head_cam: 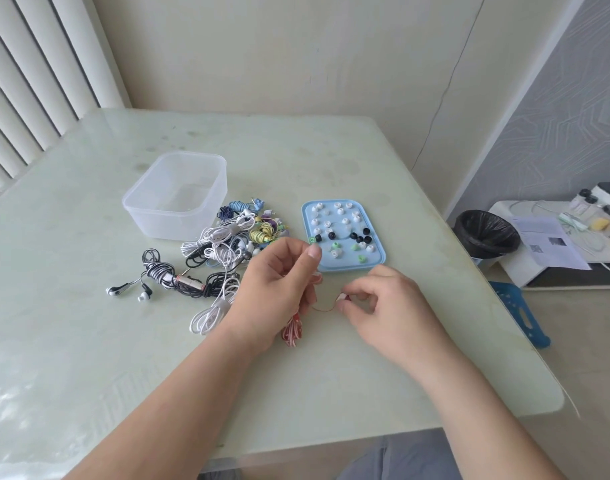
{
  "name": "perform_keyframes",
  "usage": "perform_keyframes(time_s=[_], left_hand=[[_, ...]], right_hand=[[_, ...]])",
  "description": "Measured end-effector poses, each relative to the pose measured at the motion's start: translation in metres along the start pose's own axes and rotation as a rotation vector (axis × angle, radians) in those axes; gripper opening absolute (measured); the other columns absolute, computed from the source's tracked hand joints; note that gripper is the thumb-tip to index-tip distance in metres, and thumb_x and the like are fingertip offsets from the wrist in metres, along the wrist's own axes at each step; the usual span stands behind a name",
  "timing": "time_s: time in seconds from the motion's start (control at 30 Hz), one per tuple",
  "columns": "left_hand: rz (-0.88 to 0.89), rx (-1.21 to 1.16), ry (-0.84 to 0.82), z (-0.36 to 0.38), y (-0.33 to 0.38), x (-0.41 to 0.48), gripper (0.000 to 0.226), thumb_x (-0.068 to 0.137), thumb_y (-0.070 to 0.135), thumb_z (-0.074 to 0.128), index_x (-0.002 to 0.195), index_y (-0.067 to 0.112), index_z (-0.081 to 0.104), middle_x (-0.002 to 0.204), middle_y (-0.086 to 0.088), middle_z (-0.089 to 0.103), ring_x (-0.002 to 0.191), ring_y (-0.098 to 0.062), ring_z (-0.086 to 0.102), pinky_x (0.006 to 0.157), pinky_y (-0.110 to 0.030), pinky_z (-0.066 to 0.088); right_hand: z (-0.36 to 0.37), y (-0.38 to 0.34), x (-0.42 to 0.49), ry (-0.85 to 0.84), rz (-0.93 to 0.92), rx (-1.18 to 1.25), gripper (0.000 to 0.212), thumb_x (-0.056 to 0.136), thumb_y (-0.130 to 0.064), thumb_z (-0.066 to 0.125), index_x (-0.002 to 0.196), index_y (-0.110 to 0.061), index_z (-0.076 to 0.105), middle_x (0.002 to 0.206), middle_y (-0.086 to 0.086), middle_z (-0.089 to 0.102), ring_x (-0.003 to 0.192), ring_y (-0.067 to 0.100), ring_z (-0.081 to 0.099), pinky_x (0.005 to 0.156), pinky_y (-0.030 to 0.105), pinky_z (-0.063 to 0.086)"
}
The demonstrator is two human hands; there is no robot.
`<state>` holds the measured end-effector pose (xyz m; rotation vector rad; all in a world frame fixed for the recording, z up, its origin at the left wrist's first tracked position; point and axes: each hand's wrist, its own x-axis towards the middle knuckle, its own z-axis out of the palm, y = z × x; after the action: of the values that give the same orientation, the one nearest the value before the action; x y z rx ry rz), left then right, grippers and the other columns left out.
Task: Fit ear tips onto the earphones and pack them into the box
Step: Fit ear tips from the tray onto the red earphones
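My left hand [279, 282] holds a red-and-white earphone set [292, 330], whose coiled cable hangs below the palm onto the table. A thin red wire [322, 309] runs from there to my right hand [376, 299], which pinches one red-and-white earbud [343, 298]. Just behind the hands lies a light blue tray [379, 261] with several white, black and green ear tips. A clear plastic box [178, 199] stands open at the back left. Between the box and the tray sits a pile of tangled earphones [234, 240] in white, black, blue and yellow.
A black-and-white earphone set [151, 278] lies apart at the left of the pile. The pale green table [88, 341] ends close on the right. Beyond that edge are a black-lined bin [487, 233], a blue stool [518, 310] and a low white shelf [553, 271] with papers and jars.
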<state>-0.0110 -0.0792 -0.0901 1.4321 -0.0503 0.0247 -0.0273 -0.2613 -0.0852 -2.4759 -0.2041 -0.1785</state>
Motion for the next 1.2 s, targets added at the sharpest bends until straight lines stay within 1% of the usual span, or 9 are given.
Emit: perform_keyframes(time_s=[0.1, 0.23, 0.37, 0.57, 0.77, 0.87, 0.9, 1.07, 1.2], left_hand=[[-0.002, 0.006, 0.005, -0.001, 0.000, 0.000, 0.016, 0.102, 0.020, 0.063, 0.094, 0.006, 0.061, 0.070, -0.009, 0.066, 0.053, -0.025, 0.057, 0.047, -0.028, 0.043], [-0.017, 0.007, -0.047, -0.003, 0.000, -0.002, 0.004, 0.099, 0.006, 0.063, 0.098, 0.002, 0.063, 0.072, -0.014, 0.067, 0.054, -0.027, 0.059, 0.046, -0.028, 0.043], [-0.017, 0.051, -0.123, -0.004, 0.000, -0.002, 0.017, 0.087, 0.018, 0.065, 0.090, 0.001, 0.067, 0.074, -0.013, 0.066, 0.060, -0.028, 0.061, 0.053, -0.034, 0.048], [0.008, -0.004, -0.176, -0.008, 0.000, 0.000, 0.015, 0.097, 0.016, 0.068, 0.103, 0.003, 0.071, 0.081, -0.014, 0.070, 0.064, -0.029, 0.061, 0.054, -0.035, 0.051], [-0.005, -0.025, -0.068, -0.009, -0.005, 0.006, 0.012, 0.103, 0.010, 0.061, 0.103, 0.007, 0.072, 0.078, -0.013, 0.068, 0.062, -0.024, 0.058, 0.052, -0.030, 0.047], [-0.025, -0.049, -0.032, -0.007, -0.006, 0.008, 0.010, 0.103, 0.012, 0.062, 0.102, 0.008, 0.071, 0.075, -0.009, 0.068, 0.061, -0.021, 0.057, 0.052, -0.029, 0.046], [-0.029, -0.056, -0.031, -0.007, -0.006, 0.009, 0.009, 0.103, 0.012, 0.062, 0.101, 0.008, 0.070, 0.075, -0.009, 0.068, 0.061, -0.020, 0.057, 0.051, -0.028, 0.046], [-0.044, -0.076, -0.039, -0.007, -0.004, 0.009, 0.009, 0.103, 0.012, 0.062, 0.103, 0.006, 0.069, 0.075, -0.009, 0.067, 0.060, -0.021, 0.056, 0.050, -0.028, 0.045], [-0.056, -0.088, -0.043, -0.008, -0.004, 0.009, 0.009, 0.102, 0.012, 0.062, 0.103, 0.005, 0.069, 0.074, -0.009, 0.068, 0.058, -0.020, 0.056, 0.049, -0.027, 0.044]], right_hand=[[0.000, -0.003, 0.000, 0.009, 0.004, 0.063, 0.009, 0.083, -0.025, 0.083, 0.084, -0.027, 0.074, 0.082, -0.016, 0.062, 0.068, 0.002, 0.057, 0.069, 0.024, 0.049], [-0.013, -0.015, 0.005, -0.033, 0.095, 0.406, 0.012, 0.086, -0.012, 0.081, 0.089, -0.021, 0.075, 0.082, -0.006, 0.076, 0.074, 0.007, 0.069, 0.071, 0.016, 0.052], [-0.020, -0.026, 0.011, -0.081, 0.141, 0.644, 0.015, 0.086, -0.007, 0.079, 0.094, -0.019, 0.079, 0.083, 0.001, 0.079, 0.074, 0.009, 0.070, 0.069, 0.024, 0.058], [-0.014, -0.030, 0.024, -0.046, 0.174, 0.789, 0.015, 0.083, 0.005, 0.079, 0.092, -0.006, 0.076, 0.080, 0.009, 0.078, 0.072, 0.016, 0.073, 0.064, 0.027, 0.057], [-0.029, -0.025, 0.043, -0.253, 0.132, 0.623, 0.014, 0.092, -0.006, 0.073, 0.103, -0.014, 0.077, 0.089, 0.006, 0.080, 0.076, 0.017, 0.075, 0.061, 0.028, 0.056], [-0.022, -0.018, 0.059, -0.050, 0.124, 0.266, 0.006, 0.089, -0.017, 0.077, 0.091, -0.022, 0.078, 0.080, -0.006, 0.075, 0.063, 0.002, 0.066, 0.062, 0.018, 0.049], [-0.017, -0.017, 0.064, -0.002, 0.094, 0.145, 0.004, 0.088, -0.020, 0.077, 0.090, -0.024, 0.078, 0.079, -0.010, 0.072, 0.063, 0.001, 0.062, 0.065, 0.020, 0.049], [-0.003, -0.016, 0.078, -0.048, -0.055, -0.172, 0.009, 0.092, -0.024, 0.070, 0.087, -0.021, 0.076, 0.088, -0.005, 0.061, 0.085, 0.021, 0.061, 0.073, 0.036, 0.054], [-0.002, -0.016, 0.081, -0.088, -0.091, -0.321, 0.014, 0.094, -0.023, 0.064, 0.084, -0.022, 0.074, 0.090, -0.003, 0.056, 0.086, 0.025, 0.060, 0.069, 0.036, 0.052]])
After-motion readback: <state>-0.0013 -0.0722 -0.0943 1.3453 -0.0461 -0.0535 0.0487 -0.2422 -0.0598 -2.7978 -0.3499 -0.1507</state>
